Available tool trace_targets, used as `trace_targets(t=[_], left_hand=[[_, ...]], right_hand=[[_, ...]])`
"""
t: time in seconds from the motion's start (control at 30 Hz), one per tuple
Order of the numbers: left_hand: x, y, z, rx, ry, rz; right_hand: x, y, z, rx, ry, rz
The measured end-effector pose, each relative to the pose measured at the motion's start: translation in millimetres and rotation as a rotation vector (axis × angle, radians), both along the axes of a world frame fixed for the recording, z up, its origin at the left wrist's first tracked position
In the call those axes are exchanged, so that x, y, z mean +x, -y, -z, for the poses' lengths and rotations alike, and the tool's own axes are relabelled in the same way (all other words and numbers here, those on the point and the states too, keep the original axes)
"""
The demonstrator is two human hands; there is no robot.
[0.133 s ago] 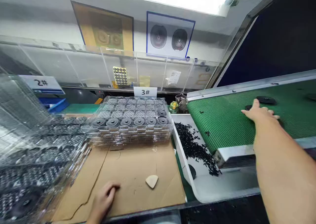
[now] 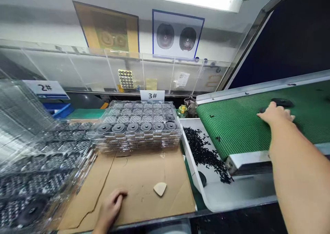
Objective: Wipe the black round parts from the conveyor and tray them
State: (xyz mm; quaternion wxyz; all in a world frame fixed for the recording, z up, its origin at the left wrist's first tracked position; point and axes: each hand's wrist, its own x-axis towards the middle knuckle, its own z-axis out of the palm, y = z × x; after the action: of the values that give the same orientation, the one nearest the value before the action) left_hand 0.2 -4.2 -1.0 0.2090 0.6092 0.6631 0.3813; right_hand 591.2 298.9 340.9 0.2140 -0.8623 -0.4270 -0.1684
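Note:
My right hand [image 2: 277, 115] reaches over the green conveyor belt [image 2: 239, 124]. Its thumb and forefinger bracket a black disc [image 2: 263, 109], mostly hidden beneath the hand. Just beyond the fingers lies another black disc [image 2: 283, 102] on the belt. My left hand [image 2: 110, 206] rests on the brown cardboard [image 2: 141, 172] with curled fingers, and no object shows in it. A pale rounded-triangular piece [image 2: 160, 189] lies to its right on the cardboard. Behind the cardboard, stacked clear plastic trays [image 2: 136, 137] hold several black discs [image 2: 133, 126] in their front row.
A white bin [image 2: 198, 182] with many small black parts [image 2: 203, 151] stands between cardboard and belt. More clear trays [image 2: 46, 165] fill the left side. Signs marked 2# [image 2: 45, 88] and 3# [image 2: 152, 96] stand at the back, below a clear divided shelf [image 2: 160, 69].
The view shifts slightly. My right hand sits a little farther right in the picture, still over the disc on the belt. My left hand stays in place on the cardboard.

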Motion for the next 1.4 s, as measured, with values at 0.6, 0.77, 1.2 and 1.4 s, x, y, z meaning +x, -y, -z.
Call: trace_targets(t=[0.6,0.77,1.2,1.4], left_hand=[[5,2,4.3,-0.025,0.145,-0.018],[9,5,-6.6,-0.021,0.257,-0.045],[59,55,-117.2,0.032,1.013,0.092],[65,81,-144.8,-0.106,1.418,0.206]], right_hand=[[-280,180,-173.4,0.734,0.909,-1.093],[-306,211,-185.1,0.694,0.936,-1.144],[-353,267,24.1,-0.036,0.191,-1.758],[-370,295,131.5,-0.314,-0.433,-1.763]])
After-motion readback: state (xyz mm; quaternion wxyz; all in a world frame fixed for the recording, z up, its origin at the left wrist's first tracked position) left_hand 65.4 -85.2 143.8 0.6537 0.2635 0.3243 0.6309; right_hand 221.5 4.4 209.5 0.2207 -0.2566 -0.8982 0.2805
